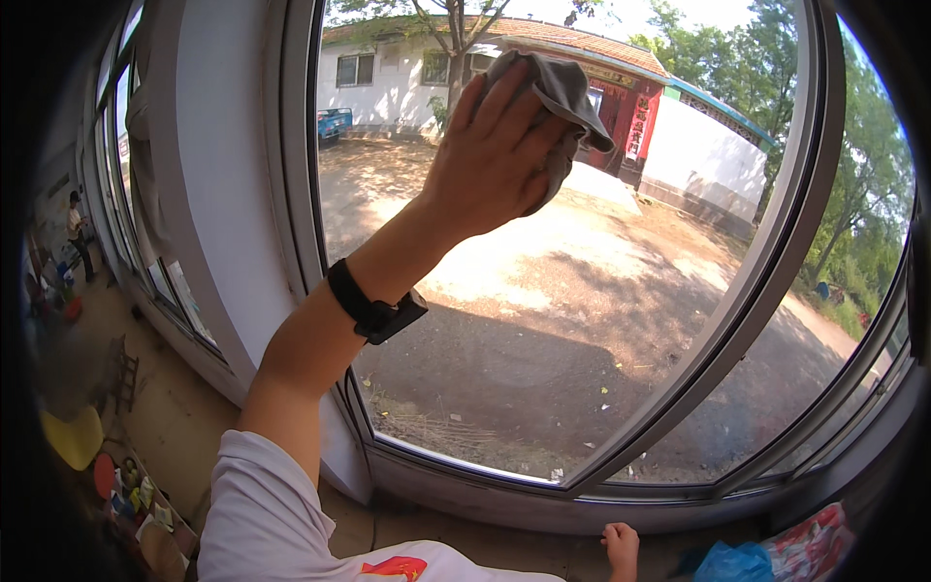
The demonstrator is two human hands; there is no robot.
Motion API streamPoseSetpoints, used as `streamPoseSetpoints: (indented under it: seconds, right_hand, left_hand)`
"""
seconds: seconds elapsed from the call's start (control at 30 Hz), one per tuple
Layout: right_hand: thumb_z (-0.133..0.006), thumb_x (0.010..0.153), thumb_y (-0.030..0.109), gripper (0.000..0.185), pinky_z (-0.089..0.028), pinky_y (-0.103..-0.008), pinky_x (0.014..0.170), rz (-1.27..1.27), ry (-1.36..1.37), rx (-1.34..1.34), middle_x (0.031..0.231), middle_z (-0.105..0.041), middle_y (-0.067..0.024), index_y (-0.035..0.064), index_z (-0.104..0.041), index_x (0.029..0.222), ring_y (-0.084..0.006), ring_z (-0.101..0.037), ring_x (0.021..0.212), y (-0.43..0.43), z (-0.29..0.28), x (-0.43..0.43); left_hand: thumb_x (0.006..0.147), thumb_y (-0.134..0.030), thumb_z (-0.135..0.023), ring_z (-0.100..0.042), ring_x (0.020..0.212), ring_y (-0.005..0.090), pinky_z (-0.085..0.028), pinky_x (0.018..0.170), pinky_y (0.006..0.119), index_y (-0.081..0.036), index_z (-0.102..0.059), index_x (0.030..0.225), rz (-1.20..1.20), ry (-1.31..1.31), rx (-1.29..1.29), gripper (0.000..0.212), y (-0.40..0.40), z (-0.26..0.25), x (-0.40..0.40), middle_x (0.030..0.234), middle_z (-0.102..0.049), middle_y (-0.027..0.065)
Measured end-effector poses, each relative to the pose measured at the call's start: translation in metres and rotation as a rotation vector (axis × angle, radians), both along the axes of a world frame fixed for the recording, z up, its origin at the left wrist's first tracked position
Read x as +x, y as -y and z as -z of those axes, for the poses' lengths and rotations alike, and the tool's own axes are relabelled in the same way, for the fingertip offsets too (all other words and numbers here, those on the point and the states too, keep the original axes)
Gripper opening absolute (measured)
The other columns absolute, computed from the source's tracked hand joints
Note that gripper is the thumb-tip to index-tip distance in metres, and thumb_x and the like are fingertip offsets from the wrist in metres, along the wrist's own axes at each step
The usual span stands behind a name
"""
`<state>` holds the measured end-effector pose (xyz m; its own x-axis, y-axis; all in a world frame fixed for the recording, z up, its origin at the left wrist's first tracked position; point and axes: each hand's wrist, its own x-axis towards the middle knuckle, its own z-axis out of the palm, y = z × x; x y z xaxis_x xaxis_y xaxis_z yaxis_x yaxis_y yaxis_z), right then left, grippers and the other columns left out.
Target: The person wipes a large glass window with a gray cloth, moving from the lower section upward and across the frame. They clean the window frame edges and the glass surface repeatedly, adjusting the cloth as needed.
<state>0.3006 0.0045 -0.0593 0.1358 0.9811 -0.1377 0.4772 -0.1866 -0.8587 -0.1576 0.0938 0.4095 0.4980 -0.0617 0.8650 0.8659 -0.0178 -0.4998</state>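
Note:
My left hand is raised high against a large window pane, its back towards me and its fingers spread over a crumpled grey cloth. Part of the cloth is hidden under the palm and fingers. It lies over the upper middle of the glass. A black strap with a small box-like device is around my left wrist. Low down, in front of the sill, my right hand hangs with its fingers curled in; nothing shows in it.
A grey metal window frame divides the panes. Below it runs the sill wall. Blue and red-and-white plastic bags lie at lower right. Far left are a yellow chair, a box of odds and ends and a standing person.

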Motion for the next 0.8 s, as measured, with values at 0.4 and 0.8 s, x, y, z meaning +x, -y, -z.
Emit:
streamPoseSetpoints:
  seconds: [0.4,0.8]
  right_hand:
    - [-0.058,0.081,0.022,0.025,-0.048,-0.0299,0.06,-0.037,0.084,-0.06,0.067,-0.063,-0.0105,-0.0014,-0.065,0.087,-0.0166,-0.063,0.063,0.009,-0.032,-0.048]
    - [-0.057,0.081,0.018,0.022,-0.046,-0.0251,0.053,0.125,0.053,-0.023,0.07,-0.063,-0.0061,-0.0026,-0.063,0.086,-0.0121,-0.061,0.06,0.026,-0.029,0.035]
  left_hand:
    - [0.074,-0.011,-0.049,-0.042,0.087,0.0365,-0.031,0.08,0.048,-0.001,-0.048,0.1,-0.133,0.234,0.086,0.028,0.032,0.047,-0.125,0.098,-0.046,0.0192]
    - [0.079,-0.023,-0.053,-0.036,0.118,0.0386,-0.025,0.096,0.054,-0.005,-0.051,0.112,0.145,0.115,0.168,0.037,-0.04,0.004,0.121,0.115,-0.045,0.0187]
